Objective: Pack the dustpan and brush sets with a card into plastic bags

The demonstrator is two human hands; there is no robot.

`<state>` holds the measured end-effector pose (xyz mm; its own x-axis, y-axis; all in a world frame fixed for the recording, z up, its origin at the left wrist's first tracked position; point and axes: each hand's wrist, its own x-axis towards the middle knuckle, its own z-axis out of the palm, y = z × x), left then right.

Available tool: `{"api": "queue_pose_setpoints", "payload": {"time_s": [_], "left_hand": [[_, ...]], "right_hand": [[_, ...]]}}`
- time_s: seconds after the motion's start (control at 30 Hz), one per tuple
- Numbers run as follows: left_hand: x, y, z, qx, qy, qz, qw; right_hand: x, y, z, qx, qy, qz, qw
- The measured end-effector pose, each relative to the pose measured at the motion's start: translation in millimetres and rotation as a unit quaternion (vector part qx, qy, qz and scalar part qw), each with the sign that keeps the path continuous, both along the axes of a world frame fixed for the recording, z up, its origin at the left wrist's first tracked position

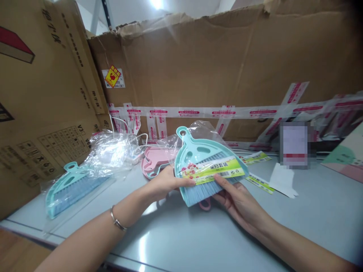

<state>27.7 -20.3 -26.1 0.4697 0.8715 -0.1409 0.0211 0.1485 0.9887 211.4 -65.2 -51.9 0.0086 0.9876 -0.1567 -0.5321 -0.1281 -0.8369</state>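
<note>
A teal mini dustpan with a blue brush (pixel 198 170) is held above the grey table, partly inside a clear plastic bag, with a green and yellow paper label (pixel 212 170) across it. My left hand (pixel 166 183) grips its left edge, thumb on the label's end. My right hand (pixel 238 202) supports it from below on the right, fingers curled under the bristles and thumb by the label.
A second teal dustpan set in a clear bag (pixel 70 187) lies at the left. Pink dustpans (pixel 154 160) and crumpled bags (pixel 113 151) sit behind. Loose labels (pixel 259 183) lie to the right. Taped cardboard boxes (pixel 227 64) wall the back and left of the grey table (pixel 198 241).
</note>
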Motion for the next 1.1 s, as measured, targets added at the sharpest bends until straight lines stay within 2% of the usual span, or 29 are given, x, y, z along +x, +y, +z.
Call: {"api": "queue_pose_setpoints", "payload": {"time_s": [0.1, 0.23, 0.3, 0.37, 0.43, 0.5, 0.6, 0.8, 0.87, 1.0, 1.1], "left_hand": [[-4.5, 1.5, 8.7, 0.001, 0.035, 0.025, 0.999], [-11.8, 3.3, 16.8, 0.020, 0.054, -0.016, 0.998], [-15.2, 5.9, 17.0, 0.027, 0.049, -0.036, 0.998], [-18.7, 9.0, 16.7, 0.026, 0.051, -0.055, 0.997], [-21.7, 11.4, 17.2, 0.022, 0.057, -0.074, 0.995], [-23.0, 12.1, 18.4, 0.016, 0.059, -0.088, 0.994], [-19.7, 9.9, 18.3, 0.001, 0.046, -0.078, 0.996], [-7.5, 9.7, 5.7, -0.029, -0.032, 0.039, 0.998], [-8.2, 13.6, 3.0, -0.042, -0.043, 0.061, 0.996], [-14.9, 20.9, 4.9, -0.048, -0.054, 0.078, 0.994], [-16.6, 21.1, 8.0, -0.026, -0.038, 0.078, 0.996]], "right_hand": [[9.0, 7.5, -1.5, 0.005, -0.065, -0.042, 0.997], [20.3, 15.6, 1.7, 0.013, -0.119, -0.131, 0.984], [22.7, 15.8, 6.4, 0.009, -0.112, -0.141, 0.984], [23.0, 13.8, 11.5, 0.004, -0.097, -0.092, 0.991], [22.2, 11.2, 15.0, -0.011, -0.092, -0.010, 0.996], [21.3, 9.6, 15.9, -0.019, -0.092, 0.031, 0.995], [21.0, 10.8, 13.1, -0.016, -0.087, 0.003, 0.996], [24.6, 17.2, 9.0, -0.032, -0.067, -0.051, 0.996], [26.8, 17.2, 10.9, -0.020, -0.063, -0.032, 0.997], [30.2, 14.9, 14.3, 0.044, -0.072, 0.073, 0.994], [29.9, 15.3, 10.3, 0.061, -0.078, 0.085, 0.991]]}}
